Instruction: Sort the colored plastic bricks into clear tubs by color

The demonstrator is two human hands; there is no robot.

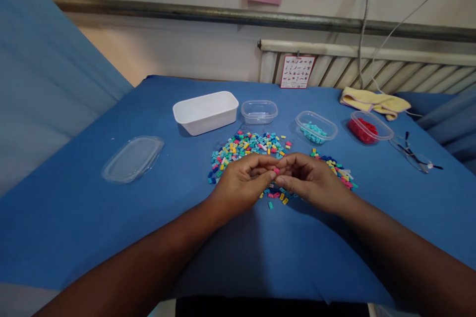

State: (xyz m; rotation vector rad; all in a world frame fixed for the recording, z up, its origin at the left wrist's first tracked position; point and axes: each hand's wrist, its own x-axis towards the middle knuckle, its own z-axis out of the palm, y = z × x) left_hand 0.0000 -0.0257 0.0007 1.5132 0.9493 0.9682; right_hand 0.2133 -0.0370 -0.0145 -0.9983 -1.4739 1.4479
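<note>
My left hand (240, 183) and my right hand (318, 183) meet fingertip to fingertip over a pile of small building bricks (253, 144) in many colours. Between the thumbs and fingers of both hands is a small pink brick (276, 171), partly covered by the fingertips. Both hands are closed in a pinch on it. More loose bricks (344, 174) show beside my right hand, and several lie below the fingers near a green brick (270, 205). The middle of the pile is hidden by my hands.
Behind the pile stand a white tub (208, 119), a clear container (259, 118), one with turquoise bricks (330, 133) and one with red pieces (385, 134). Clear lids (132, 158) lie left. Glasses (418, 161) and a yellow cloth (366, 99) are on the right of the blue-covered table (74, 218).
</note>
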